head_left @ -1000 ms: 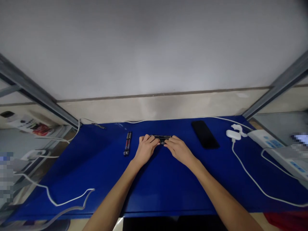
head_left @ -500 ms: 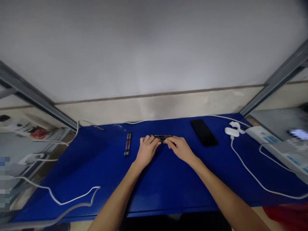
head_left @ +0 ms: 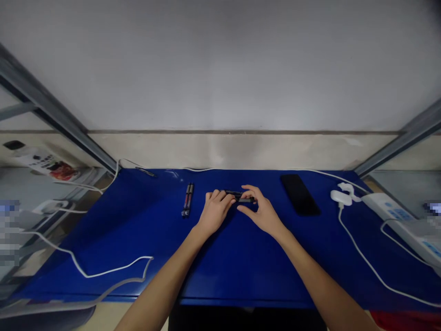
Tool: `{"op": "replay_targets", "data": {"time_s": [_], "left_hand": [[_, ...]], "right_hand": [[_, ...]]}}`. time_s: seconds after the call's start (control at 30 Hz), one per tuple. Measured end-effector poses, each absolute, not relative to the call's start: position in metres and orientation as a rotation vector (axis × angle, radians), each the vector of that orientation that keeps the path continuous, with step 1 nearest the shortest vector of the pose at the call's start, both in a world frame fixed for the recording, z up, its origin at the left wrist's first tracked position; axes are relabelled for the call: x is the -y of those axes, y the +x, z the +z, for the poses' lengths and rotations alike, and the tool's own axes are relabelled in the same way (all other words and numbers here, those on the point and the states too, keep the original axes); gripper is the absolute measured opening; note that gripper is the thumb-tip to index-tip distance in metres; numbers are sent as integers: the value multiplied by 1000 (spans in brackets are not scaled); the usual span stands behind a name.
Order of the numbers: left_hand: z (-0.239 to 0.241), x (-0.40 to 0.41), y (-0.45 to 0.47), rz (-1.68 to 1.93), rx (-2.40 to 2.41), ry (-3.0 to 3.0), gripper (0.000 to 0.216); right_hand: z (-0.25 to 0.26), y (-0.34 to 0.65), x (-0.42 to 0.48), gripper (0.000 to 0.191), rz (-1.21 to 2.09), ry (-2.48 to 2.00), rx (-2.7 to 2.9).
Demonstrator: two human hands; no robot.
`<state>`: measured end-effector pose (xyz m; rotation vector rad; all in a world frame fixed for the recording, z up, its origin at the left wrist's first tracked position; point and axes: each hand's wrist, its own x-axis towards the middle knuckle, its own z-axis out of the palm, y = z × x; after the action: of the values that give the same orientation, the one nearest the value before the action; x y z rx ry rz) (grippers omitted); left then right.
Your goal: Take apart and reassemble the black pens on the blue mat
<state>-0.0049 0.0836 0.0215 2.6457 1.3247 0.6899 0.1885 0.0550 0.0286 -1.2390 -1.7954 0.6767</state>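
Several dark pens (head_left: 245, 200) lie crosswise in the middle of the blue tabletop, one with a grey section. My left hand (head_left: 216, 209) is closed over their left ends, its fingers curled down and covering that part. At the right ends is my right hand (head_left: 262, 209), thumb and fingers apart; some of its fingers curve behind or against the pens, and I cannot tell whether they touch. Left of my left hand, two more pens (head_left: 188, 200) with dark and red markings lie side by side, pointing away from me.
A black phone (head_left: 300, 194) lies to the right. Beyond it are a white earphone case (head_left: 341, 197) on a cable and a white power strip (head_left: 399, 216). Another pen (head_left: 145, 172) lies at the back left. A white cable (head_left: 113, 271) crosses the front left. The wall borders the table (head_left: 248, 271).
My right thumb and fingers have spread apart at the pens' right ends, where they were pinched before. My left hand stays on the pens. The whole view has shifted slightly.
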Motion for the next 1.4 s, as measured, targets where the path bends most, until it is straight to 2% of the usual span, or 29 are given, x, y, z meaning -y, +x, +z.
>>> {"op": "replay_targets", "data": {"time_s": [0.1,0.23,0.4,0.53,0.7,0.8,0.9,1.13,1.27,1.4], "left_hand": [[21,-84,-5,693,-1322,2646,32],[18,-83,-1,663,-1295,2673,32],[18,-81,1,646,-1284,2651,30],[23,-81,0,641,-1304,2603,30],[25,-83,-3,654,-1319,2588,28],[24,-84,-5,668,-1386,2570,27],[24,-88,-9,703,-1464,2526,24],[22,-98,-18,843,-1663,2381,22],[22,-100,-20,898,-1687,2342,21],[21,-98,-19,913,-1626,2358,23]], "right_hand": [[24,188,-57,45,702,-1223,1772],[23,189,-57,64,659,-1237,1753],[28,191,-57,46,806,-1247,1792],[28,191,-57,60,753,-1266,1810],[29,193,-59,44,856,-1251,1788],[30,198,-61,36,736,-1293,1803],[32,206,-65,20,638,-1382,1816],[35,230,-71,24,807,-1404,1644],[25,240,-75,27,461,-1622,1499],[16,241,-76,20,92,-1841,1737]]}}
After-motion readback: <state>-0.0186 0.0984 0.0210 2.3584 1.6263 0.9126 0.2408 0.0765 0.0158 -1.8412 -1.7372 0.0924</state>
